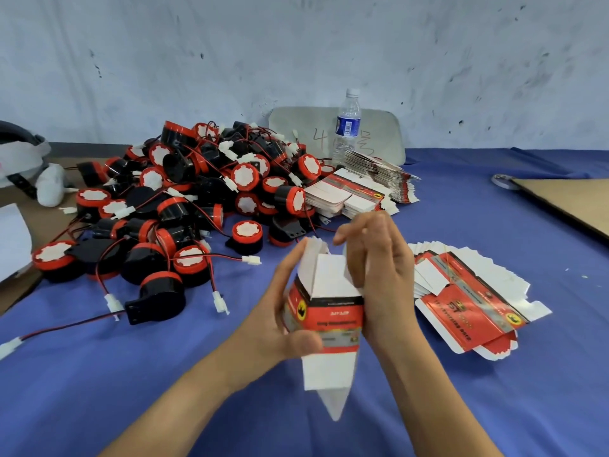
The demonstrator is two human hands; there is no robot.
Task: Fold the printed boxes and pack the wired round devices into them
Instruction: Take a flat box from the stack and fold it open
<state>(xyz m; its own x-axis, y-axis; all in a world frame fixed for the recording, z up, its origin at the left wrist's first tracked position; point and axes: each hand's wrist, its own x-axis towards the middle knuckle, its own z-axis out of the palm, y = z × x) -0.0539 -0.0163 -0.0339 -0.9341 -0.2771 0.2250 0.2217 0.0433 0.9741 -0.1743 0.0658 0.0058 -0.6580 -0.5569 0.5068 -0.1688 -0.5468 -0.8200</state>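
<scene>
Thin card forms the half-opened printed box, judged light, easily creased and best held by its side walls, not its loose flaps. From the head view it is held upright over the blue table, near the heap of wired round devices. Its left wall is gripped by the left hand, thumb across the front; its right wall and top flap are pinched by the right hand.

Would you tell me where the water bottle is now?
Head view, far centre: the water bottle stands behind the flat box stacks, right of the device pile.
</scene>
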